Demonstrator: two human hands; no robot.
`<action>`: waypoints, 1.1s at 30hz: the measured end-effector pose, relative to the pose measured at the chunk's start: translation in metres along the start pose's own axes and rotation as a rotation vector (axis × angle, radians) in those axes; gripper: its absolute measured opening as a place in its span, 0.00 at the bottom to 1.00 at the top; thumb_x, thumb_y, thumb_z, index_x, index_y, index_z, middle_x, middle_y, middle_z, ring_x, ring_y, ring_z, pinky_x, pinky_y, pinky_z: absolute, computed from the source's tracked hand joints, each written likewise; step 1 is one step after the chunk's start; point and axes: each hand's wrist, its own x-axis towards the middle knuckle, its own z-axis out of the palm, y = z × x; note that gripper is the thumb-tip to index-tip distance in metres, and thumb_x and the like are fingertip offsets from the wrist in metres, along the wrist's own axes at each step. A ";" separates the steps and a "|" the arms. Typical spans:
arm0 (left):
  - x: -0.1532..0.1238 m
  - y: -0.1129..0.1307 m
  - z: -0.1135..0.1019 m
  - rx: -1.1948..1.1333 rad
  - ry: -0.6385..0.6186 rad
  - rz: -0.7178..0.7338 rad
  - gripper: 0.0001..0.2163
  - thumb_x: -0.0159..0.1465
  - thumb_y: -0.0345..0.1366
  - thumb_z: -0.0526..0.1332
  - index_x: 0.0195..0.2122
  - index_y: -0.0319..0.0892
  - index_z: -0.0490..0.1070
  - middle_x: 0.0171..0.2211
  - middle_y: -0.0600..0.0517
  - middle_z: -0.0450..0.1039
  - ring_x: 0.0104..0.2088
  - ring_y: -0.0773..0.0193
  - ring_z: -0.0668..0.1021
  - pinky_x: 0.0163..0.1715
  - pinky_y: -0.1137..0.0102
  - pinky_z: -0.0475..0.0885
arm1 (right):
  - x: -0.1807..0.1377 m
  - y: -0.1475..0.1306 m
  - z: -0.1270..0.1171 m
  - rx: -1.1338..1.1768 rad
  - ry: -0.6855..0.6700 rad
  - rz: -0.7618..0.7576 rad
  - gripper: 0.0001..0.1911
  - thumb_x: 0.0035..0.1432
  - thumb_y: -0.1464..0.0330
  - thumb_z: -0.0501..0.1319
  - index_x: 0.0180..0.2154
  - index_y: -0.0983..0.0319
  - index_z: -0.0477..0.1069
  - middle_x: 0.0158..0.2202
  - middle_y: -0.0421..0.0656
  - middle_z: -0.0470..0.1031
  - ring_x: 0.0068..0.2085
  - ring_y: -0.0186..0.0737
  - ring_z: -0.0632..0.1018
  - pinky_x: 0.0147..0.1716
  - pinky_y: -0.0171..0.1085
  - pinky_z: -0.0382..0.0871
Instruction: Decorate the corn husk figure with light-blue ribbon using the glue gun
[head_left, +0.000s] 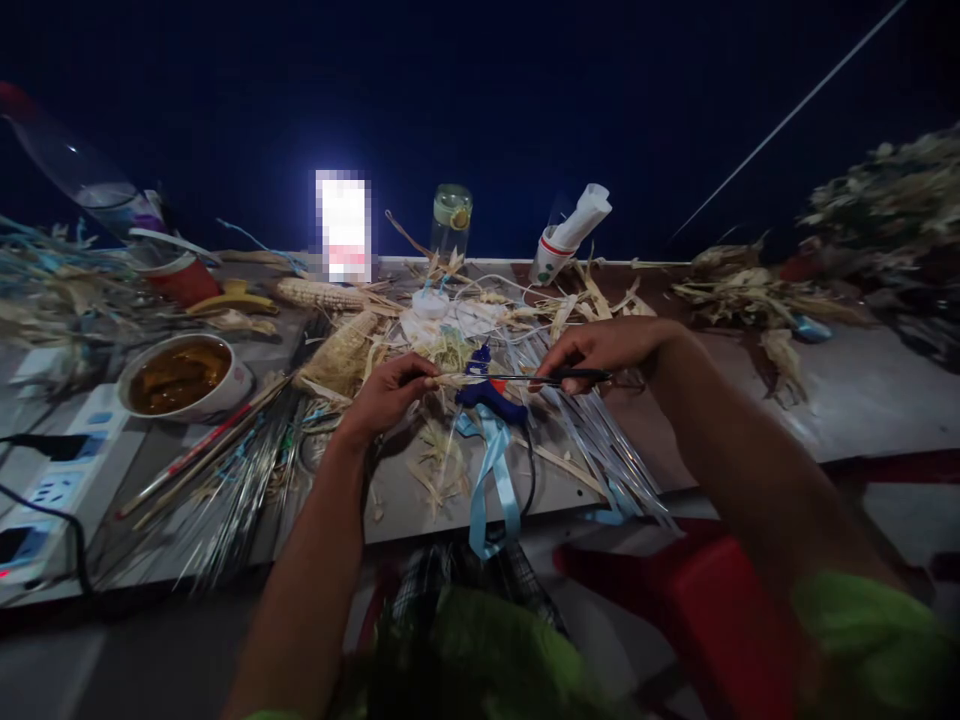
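My left hand (394, 395) is closed, thumb and fingers pinching a pale strip of corn husk (454, 380). My right hand (592, 355) grips a slim dark tool with a black handle (581, 375); its thin metal end points left and reaches the strip. I cannot tell what kind of tool it is. Just below the hands a blue glue gun (491, 402) with an orange trigger lies on the table, partly hidden by the tool. A light blue ribbon (495, 490) hangs from beside it over the table edge. Clear sticks (615, 450) lie under my right hand.
Left are a bowl of brown liquid (180, 375), a power strip (60, 490), thin wires (247, 470) and a corn cob (322, 294). Behind stand a lit screen (343, 225), a green-lidded bottle (451, 220) and a paper cup (551, 258). Dried husks (739, 300) lie right, above a red stool (720, 610).
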 end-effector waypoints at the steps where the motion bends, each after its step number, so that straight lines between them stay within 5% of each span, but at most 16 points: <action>1: 0.000 0.001 0.000 0.003 -0.004 0.001 0.10 0.53 0.40 0.64 0.29 0.39 0.72 0.28 0.51 0.72 0.28 0.68 0.72 0.29 0.73 0.67 | -0.001 -0.001 0.000 -0.007 -0.003 0.001 0.26 0.49 0.56 0.63 0.46 0.64 0.72 0.21 0.36 0.66 0.22 0.25 0.62 0.21 0.28 0.54; 12: 0.001 -0.002 -0.002 0.071 -0.008 0.012 0.09 0.55 0.40 0.63 0.31 0.39 0.72 0.28 0.51 0.72 0.29 0.68 0.72 0.30 0.73 0.67 | -0.015 0.013 0.006 0.023 -0.067 0.015 0.31 0.52 0.54 0.60 0.52 0.67 0.67 0.21 0.36 0.65 0.20 0.24 0.59 0.19 0.29 0.48; 33: -0.002 -0.001 -0.001 -0.004 -0.036 -0.003 0.11 0.54 0.42 0.64 0.30 0.39 0.73 0.28 0.50 0.72 0.28 0.67 0.72 0.29 0.73 0.67 | 0.005 0.009 0.006 0.080 -0.087 -0.014 0.29 0.50 0.56 0.62 0.49 0.69 0.70 0.22 0.38 0.66 0.22 0.25 0.63 0.21 0.29 0.53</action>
